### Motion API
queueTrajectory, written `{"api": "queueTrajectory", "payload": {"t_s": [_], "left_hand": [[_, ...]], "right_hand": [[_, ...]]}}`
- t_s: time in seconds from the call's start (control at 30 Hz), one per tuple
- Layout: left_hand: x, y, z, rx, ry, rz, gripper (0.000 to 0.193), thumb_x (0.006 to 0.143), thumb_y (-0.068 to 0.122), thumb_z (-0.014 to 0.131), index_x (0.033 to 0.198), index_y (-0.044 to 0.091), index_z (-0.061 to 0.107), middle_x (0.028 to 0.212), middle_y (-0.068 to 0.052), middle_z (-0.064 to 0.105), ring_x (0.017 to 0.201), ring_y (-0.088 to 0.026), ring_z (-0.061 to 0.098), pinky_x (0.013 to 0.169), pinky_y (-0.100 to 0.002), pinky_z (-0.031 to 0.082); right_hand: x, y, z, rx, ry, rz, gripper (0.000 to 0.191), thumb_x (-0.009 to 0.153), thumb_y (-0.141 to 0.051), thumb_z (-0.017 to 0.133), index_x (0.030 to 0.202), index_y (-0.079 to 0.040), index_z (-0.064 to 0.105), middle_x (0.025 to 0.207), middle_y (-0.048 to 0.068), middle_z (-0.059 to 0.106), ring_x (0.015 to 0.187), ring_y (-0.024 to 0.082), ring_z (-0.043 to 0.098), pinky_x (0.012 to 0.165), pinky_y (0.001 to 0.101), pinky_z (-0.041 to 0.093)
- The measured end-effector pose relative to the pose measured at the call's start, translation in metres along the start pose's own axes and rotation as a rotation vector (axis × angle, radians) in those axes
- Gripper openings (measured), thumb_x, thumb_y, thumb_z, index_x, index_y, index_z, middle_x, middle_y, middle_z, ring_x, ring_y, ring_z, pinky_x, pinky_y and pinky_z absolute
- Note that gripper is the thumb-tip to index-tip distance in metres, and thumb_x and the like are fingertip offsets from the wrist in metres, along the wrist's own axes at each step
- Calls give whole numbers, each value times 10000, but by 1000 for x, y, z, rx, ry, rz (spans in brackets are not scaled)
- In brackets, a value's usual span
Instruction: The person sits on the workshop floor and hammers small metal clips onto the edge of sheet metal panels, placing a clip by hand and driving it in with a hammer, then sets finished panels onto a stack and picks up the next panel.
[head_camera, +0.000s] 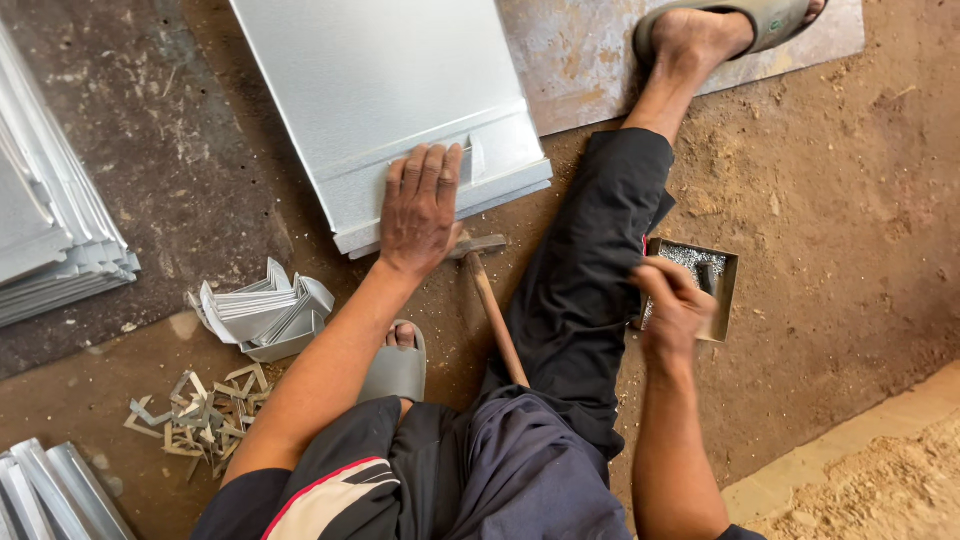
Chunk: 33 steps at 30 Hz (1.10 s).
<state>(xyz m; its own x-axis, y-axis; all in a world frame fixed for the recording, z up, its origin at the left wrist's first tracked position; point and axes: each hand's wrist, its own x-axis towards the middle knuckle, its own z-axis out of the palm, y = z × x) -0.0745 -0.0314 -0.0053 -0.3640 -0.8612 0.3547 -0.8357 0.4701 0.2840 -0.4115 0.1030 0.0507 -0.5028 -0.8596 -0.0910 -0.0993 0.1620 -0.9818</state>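
Sheet (385, 90), one folded panel of grey metal, lies on the dirt floor (850, 220) at twelve o'clock, its bent lip toward the person. Left hand (420, 205) lies flat on that lip, fingers spread and open, pressing near a small raised tab (475, 158). Right hand (675, 305) is at three o'clock, fingers curled at the rim of one shallow square tray (725, 290) that holds many small silvery pieces; whether it grips any I cannot tell, since the hand is blurred. One hammer (490, 300) rests on the ground between the two hands, head just below the left wrist, wooden handle running toward six o'clock beside the outstretched leg. Two sandals show: one (398, 368) near the middle, one (750, 20) at one o'clock on a rusty plate (590, 60). At nine o'clock sit one stack of sheets (50, 230), one pile of folded brackets (265, 315) and a scatter of offcuts (205, 410). More strips (55, 495) lie at seven o'clock.
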Motion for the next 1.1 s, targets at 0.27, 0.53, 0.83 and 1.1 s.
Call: {"api": "queueTrajectory", "payload": {"t_s": [0.27,0.53,0.83,1.1], "left_hand": [[-4,-3,-22,29,76,2,982,656,154,913,1506,57,432,1421,-117,540,1367,-276,485,1188,-430,345],[7,7,-54,-100,71,-25,926,631,131,861,1464,40,468,1377,-128,564,1330,-297,514,1137,-450,364],[32,4,-126,-268,42,-48,979,607,212,914,1458,21,468,1348,-156,575,1272,-329,539,1111,-484,367],[1,7,-48,-61,35,-41,972,590,128,879,1470,50,473,1396,-110,569,1349,-275,515,1124,-434,371]], "right_hand": [[-11,4,163,136,-433,241,130,885,12,747,1015,19,742,935,56,749,838,107,705,790,255,575],[-14,-2,203,3,-357,163,94,920,-30,722,993,29,729,909,65,756,819,91,704,758,236,578],[17,-16,229,-196,-204,-570,61,885,6,729,939,31,717,879,129,722,802,176,704,695,289,535],[-49,29,150,-684,-636,-250,451,806,-259,846,1023,70,627,911,217,656,783,270,638,664,402,537]]}}
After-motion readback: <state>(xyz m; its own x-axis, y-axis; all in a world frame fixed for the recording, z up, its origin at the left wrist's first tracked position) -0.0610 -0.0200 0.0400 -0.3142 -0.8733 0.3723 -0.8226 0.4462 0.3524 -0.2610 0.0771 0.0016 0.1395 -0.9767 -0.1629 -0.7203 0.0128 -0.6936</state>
